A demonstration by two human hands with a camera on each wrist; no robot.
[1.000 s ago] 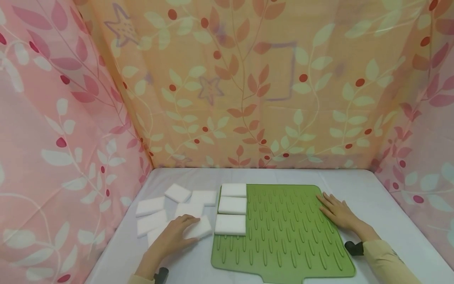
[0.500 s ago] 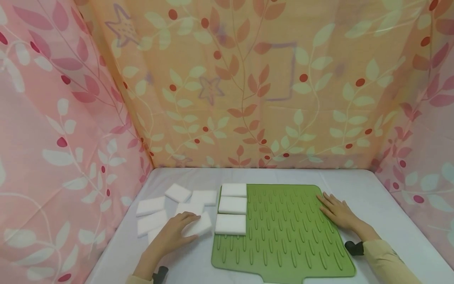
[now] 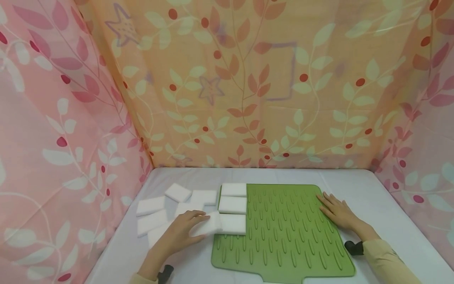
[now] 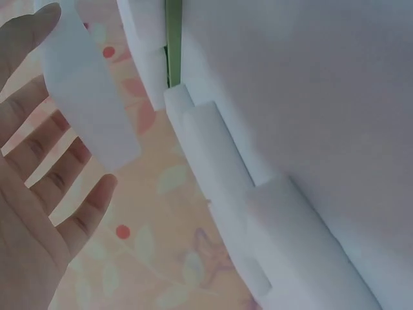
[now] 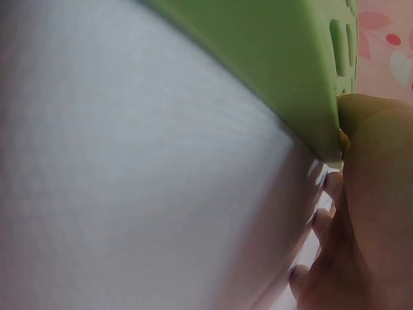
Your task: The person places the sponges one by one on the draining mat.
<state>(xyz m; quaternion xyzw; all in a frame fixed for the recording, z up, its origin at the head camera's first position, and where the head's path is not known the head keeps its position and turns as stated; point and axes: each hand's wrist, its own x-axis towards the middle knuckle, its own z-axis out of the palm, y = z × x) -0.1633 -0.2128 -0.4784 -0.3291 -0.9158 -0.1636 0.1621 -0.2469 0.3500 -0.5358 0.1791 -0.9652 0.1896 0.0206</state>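
Three white sponge blocks in column on green mat (image 3: 283,232), just right of left hand (image 3: 179,236). Left hand pinches fourth block (image 3: 209,225), long axis left-right, lifted at mat's left edge, seemingly overlapping nearest block (image 3: 234,224). Six or so loose blocks (image 3: 152,206) behind grip; count uncertain. Right hand (image 3: 337,213) flat, fingers straight, pressing mat's right edge.

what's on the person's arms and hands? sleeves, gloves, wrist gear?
Both hands are bare, no gloves. The right hand comes out of a pale yellow long sleeve, with a small black wrist-worn device at its cuff. The left hand has a similar black device at the wrist; only a sliver of pale cuff shows there.
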